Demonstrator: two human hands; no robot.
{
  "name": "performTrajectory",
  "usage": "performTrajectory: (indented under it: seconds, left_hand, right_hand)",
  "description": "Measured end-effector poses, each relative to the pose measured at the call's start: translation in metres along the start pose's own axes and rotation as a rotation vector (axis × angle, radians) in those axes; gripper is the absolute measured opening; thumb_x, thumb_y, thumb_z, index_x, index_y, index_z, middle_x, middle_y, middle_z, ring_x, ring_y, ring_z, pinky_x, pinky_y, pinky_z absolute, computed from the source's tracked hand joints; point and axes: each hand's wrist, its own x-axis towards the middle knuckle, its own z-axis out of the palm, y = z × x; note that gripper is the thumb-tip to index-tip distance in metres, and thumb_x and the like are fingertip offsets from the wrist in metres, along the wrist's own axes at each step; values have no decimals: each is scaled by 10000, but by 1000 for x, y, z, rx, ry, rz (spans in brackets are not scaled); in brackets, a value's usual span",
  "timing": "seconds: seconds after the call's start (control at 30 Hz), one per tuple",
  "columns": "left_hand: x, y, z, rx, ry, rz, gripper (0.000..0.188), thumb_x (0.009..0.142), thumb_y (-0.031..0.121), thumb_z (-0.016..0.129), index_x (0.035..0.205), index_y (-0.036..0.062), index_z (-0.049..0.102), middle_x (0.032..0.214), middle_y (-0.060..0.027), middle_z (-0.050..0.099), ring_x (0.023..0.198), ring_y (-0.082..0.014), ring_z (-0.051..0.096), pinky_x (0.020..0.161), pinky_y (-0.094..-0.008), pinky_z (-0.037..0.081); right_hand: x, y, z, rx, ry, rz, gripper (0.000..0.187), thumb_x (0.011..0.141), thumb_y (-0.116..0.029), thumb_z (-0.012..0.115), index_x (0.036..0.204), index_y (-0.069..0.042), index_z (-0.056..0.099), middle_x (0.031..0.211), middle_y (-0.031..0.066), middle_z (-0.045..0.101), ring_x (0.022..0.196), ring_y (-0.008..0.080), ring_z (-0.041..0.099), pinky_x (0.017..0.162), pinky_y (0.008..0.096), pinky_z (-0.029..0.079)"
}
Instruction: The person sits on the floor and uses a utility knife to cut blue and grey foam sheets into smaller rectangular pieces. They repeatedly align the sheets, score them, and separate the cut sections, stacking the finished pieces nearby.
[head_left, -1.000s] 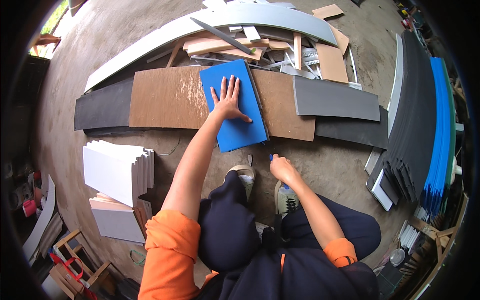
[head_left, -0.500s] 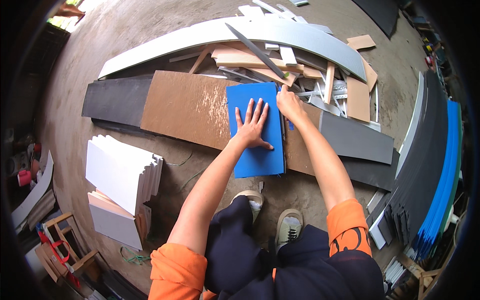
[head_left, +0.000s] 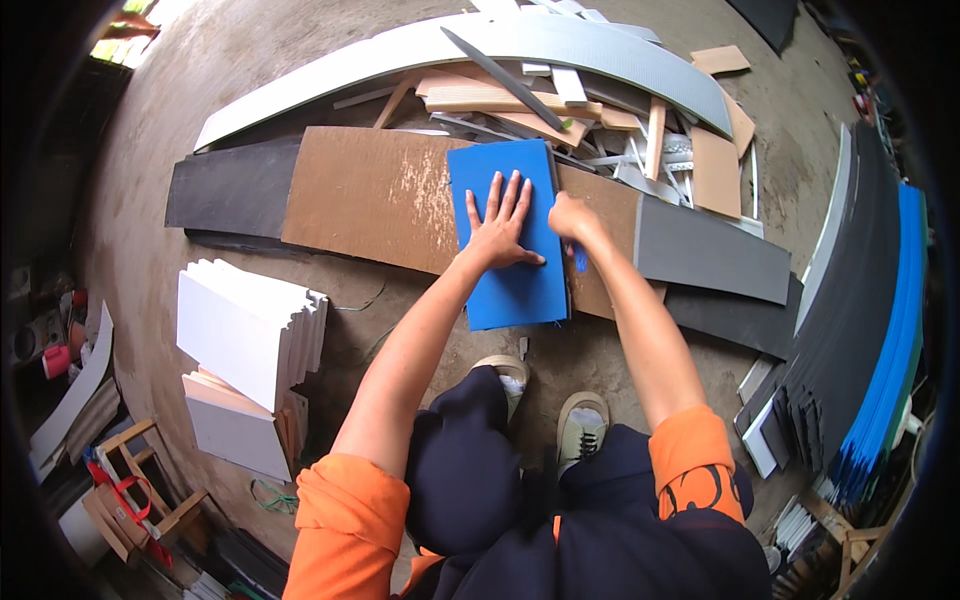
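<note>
A stack of blue rectangular sheets (head_left: 505, 300) lies across a long brown board (head_left: 365, 190) on the floor. Pressed flat on top of it, my left hand (head_left: 500, 235) has its fingers spread. My right hand (head_left: 578, 220) is closed in a fist at the stack's right edge. Below that fist a small blue end (head_left: 580, 259) shows, seemingly of a slim tool; most of it is hidden in the fingers. Dark layers show along the stack's right side, next to my right hand.
White and peach offcuts (head_left: 515, 100) pile up beyond the board, under a long pale strip (head_left: 350, 85) and a dark strip (head_left: 500, 75). Left stand stacked white panels (head_left: 235, 335). Grey sheet (head_left: 710, 250) covers the board's right end; black and blue sheets (head_left: 885, 330) lie far right.
My right hand has slid toward me along the blue stack's right edge, and the blue end has come with it. My left hand keeps its place on the stack. The view has shifted slightly.
</note>
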Motion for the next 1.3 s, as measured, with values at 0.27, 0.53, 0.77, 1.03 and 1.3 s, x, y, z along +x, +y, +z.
performTrajectory:
  seconds: [0.27,0.53,0.77,1.03,1.3]
  left_hand:
    - [4,5,1,30,-9,-17,1276,469,597,720,1396,133,-23,1457,-66,-94,1322,-275,-164,933,-647,-116]
    - [3,2,0,30,1,-21,1281,468,609,716,1396,130,-27,1457,-73,-92,1322,-273,-166,926,-651,-115]
    - [3,4,1,-22,-2,-15,1295,439,611,724,1398,133,-5,1460,-71,-60,1328,-275,-141,931,-642,-125]
    - [0,10,-7,-61,-3,-15,1271,449,556,741,1397,134,7,1460,-74,-26,1333,-272,-115,941,-631,-134]
    - [2,10,-5,-69,17,-35,1273,434,547,749,1400,155,18,1462,-64,-17,1337,-264,-100,951,-627,-117]
  right_hand:
    - [-136,90,79,1,-14,5,267,839,-106,324,1021,66,417,902,313,571,808,424,591,718,470,484]
    - [-143,93,62,-27,71,-33,287,850,-132,312,1034,60,419,908,328,558,886,460,545,780,518,431]
    - [-6,17,-14,136,387,-327,276,869,-180,381,996,63,416,793,330,562,798,467,558,720,519,443]
    - [72,0,-8,-61,538,-405,252,872,-167,359,959,58,432,783,316,570,559,414,581,527,457,498]
    - [20,-21,-23,51,55,32,469,806,-77,398,1248,55,316,989,266,582,623,313,643,557,395,533]
